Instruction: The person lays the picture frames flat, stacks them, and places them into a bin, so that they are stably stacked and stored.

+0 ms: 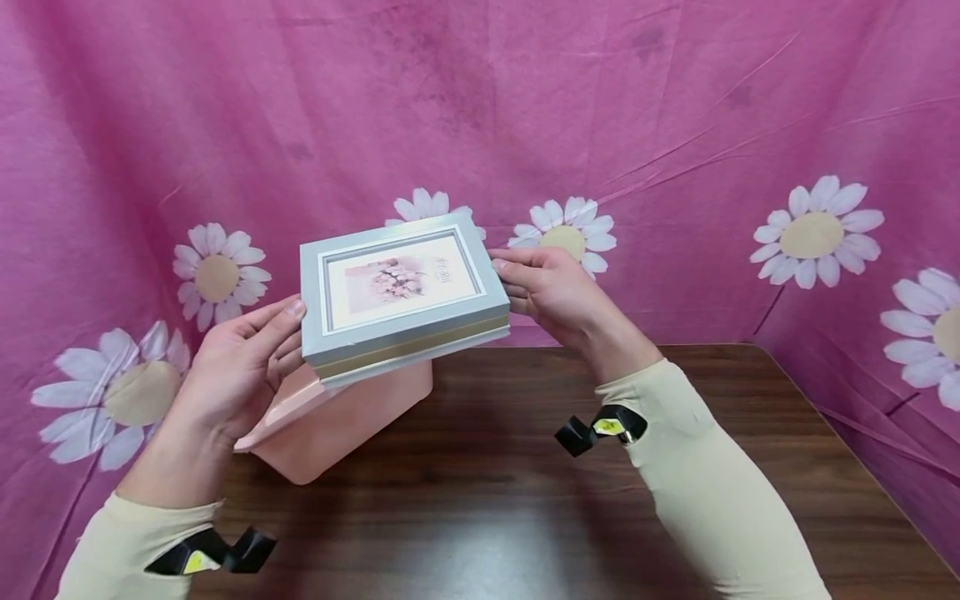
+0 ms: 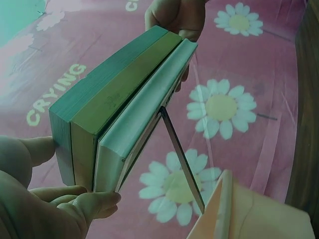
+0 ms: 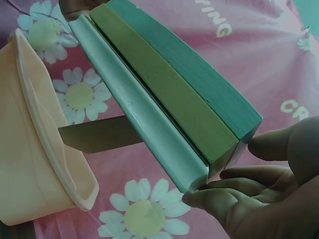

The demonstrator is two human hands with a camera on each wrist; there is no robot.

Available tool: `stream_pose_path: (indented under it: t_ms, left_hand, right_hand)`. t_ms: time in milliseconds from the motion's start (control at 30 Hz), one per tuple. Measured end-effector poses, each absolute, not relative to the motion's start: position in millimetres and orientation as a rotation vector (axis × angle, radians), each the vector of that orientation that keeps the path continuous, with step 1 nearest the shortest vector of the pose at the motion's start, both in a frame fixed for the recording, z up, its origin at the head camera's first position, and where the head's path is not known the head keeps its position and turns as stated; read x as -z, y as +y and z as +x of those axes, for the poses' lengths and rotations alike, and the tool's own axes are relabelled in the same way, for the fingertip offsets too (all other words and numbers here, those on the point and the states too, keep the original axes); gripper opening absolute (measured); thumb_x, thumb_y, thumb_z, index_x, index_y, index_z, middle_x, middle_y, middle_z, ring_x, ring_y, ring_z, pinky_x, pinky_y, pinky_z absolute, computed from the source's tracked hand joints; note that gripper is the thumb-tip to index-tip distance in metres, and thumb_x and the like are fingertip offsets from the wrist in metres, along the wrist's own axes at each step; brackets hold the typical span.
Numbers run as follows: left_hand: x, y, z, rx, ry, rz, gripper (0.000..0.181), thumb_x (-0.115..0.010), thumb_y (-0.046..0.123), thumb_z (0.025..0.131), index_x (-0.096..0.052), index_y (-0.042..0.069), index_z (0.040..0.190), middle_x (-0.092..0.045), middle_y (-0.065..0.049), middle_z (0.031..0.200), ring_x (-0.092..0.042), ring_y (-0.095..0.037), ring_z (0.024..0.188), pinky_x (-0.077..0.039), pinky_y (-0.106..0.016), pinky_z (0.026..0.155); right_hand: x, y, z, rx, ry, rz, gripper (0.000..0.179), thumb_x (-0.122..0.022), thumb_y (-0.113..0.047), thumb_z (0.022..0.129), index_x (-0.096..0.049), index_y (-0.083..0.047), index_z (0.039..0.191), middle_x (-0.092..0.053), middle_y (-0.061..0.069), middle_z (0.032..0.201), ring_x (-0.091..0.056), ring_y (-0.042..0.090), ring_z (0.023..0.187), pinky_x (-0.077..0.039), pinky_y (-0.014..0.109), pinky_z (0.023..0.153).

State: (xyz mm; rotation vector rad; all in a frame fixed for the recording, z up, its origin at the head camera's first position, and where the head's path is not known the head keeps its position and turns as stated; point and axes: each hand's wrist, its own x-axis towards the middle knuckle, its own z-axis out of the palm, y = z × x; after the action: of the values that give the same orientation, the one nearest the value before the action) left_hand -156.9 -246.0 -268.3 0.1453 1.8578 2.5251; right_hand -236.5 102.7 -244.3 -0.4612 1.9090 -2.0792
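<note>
A stack of three picture frames is held up between both hands. On top is a light grey-blue picture frame point(image 1: 397, 329) with a pink flower print. Beneath it come a tan frame point(image 2: 107, 102) and a pale frame point(image 2: 144, 107), whose stand leg point(image 2: 180, 157) sticks out below. My left hand point(image 1: 243, 362) grips the stack's left end, thumb by the top frame and fingers reaching underneath. At the opposite end my right hand point(image 1: 555, 296) grips it likewise, with thumb point(image 3: 271, 145) and fingers on either side.
Below and behind the stack stands a pink plastic bin point(image 1: 360, 433), partly hidden by it. The bin is on a dark wooden table point(image 1: 510, 467). A pink cloth point(image 1: 480, 100) with white daisies hangs around the table's back and sides.
</note>
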Motion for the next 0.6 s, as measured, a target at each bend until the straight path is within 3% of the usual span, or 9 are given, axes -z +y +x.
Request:
stream_pose_path:
  t_ms: [133, 300, 500, 600]
  left_hand:
    - [269.5, -257.2, -156.4, -2.552, 1.83, 0.133, 0.018, -0.064, 0.012, 0.108, -0.08, 0.016, 0.116, -0.084, -0.002, 0.112, -0.081, -0.013, 0.103, -0.065, -0.027, 0.089]
    - [271.8, -269.8, -156.7, -2.598, 1.781, 0.119, 0.019, -0.062, 0.009, 0.109, -0.08, 0.013, 0.114, -0.084, -0.004, 0.109, -0.081, -0.013, 0.1, -0.066, -0.028, 0.088]
    - [276.6, -283.3, -154.5, -2.622, 1.764, 0.101, 0.024, -0.06, 0.009, 0.11, -0.083, 0.014, 0.111, -0.084, -0.002, 0.107, -0.081, -0.012, 0.099, -0.066, -0.027, 0.085]
    - [279.5, -289.6, -151.6, -2.619, 1.787, 0.067, 0.026, -0.058, 0.008, 0.11, -0.083, 0.015, 0.109, -0.084, -0.001, 0.105, -0.081, -0.011, 0.097, -0.066, -0.026, 0.084]
  right_hand:
    - [244.6, 89.6, -243.9, 2.069, 1.9, -0.431, 0.05, -0.046, -0.008, 0.114, -0.04, 0.007, 0.162, -0.052, 0.027, 0.161, -0.055, 0.037, 0.147, -0.05, 0.045, 0.12]
    - [246.3, 73.2, -253.3, 2.056, 1.869, -0.42, 0.049, -0.048, -0.009, 0.114, -0.044, 0.006, 0.16, -0.056, 0.026, 0.158, -0.058, 0.036, 0.145, -0.05, 0.048, 0.12]
    - [252.3, 56.0, -264.6, 2.046, 1.824, -0.408, 0.045, -0.051, -0.008, 0.113, -0.051, 0.005, 0.156, -0.06, 0.025, 0.154, -0.07, 0.021, 0.122, -0.052, 0.046, 0.118]
    - [256.2, 47.8, -269.0, 2.037, 1.791, -0.407, 0.044, -0.051, -0.007, 0.113, -0.052, 0.006, 0.155, -0.06, 0.026, 0.154, -0.071, 0.022, 0.118, -0.052, 0.047, 0.119]
